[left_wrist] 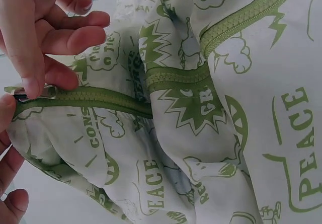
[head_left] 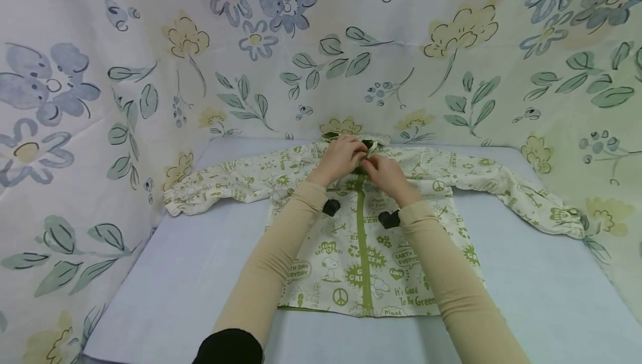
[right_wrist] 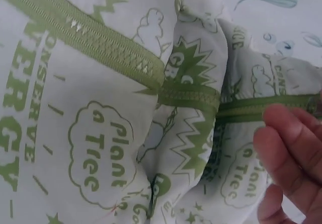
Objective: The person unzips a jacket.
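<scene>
Jacket (head_left: 371,252) spread flat on pale table (head_left: 175,286), sleeves out to both sides, green zipper (head_left: 362,241) running up its middle, left hand (head_left: 340,158) pinching the zipper's top end at the collar, right hand (head_left: 383,173) beside it, its fingers curled on the collar fabric, exact grip unclear.

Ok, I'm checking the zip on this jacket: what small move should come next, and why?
Probably pull the zipper pull the last bit to the collar: the left hand pinches it, the right hand steadies the jacket, and fabric bunches along the green zipper.
</scene>
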The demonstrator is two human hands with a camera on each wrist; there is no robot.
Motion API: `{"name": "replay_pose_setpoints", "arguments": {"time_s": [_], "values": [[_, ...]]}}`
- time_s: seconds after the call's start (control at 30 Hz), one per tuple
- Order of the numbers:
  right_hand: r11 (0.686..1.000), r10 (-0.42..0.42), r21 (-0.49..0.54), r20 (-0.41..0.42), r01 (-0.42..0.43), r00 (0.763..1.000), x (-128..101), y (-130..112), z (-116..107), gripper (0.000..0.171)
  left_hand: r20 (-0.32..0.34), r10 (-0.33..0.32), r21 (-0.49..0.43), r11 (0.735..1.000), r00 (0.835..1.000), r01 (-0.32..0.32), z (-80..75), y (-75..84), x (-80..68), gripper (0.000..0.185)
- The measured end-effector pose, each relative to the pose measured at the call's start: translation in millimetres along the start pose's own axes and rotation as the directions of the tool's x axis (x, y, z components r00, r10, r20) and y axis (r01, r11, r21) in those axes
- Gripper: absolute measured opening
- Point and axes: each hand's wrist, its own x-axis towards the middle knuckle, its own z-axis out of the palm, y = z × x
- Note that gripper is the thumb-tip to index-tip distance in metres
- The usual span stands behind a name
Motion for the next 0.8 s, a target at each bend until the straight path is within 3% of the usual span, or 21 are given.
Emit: {"name": "replay_pose_setpoints", "arguments": {"time_s": [0.27,0.5,0.7,0.8], "values": [[0.998,0.022,0.062,-0.062,-0.018,0.998,5,-1,6,0.037,0.009,-0.019,-0.009,1.0,1.0,0.019,-3.9,1.8,1.0,0.021],[0.991,0.042,0.132,-0.058,-0.034,0.997,4,1,10,0.034,0.014,-0.036,-0.03,0.999,0.999,0.036,-4.1,2.7,0.8,0.021],[0.987,0.011,0.159,-0.103,0.005,0.995,2,0,10,0.033,0.013,-0.088,-0.079,0.993,0.996,0.088,-8.2,2.7,2.8,0.021],[0.987,0.0,0.159,-0.125,0.02,0.992,3,-1,9,0.034,0.003,-0.096,-0.042,0.995,0.995,0.096,-12.9,2.9,3.0,0.018]]}}
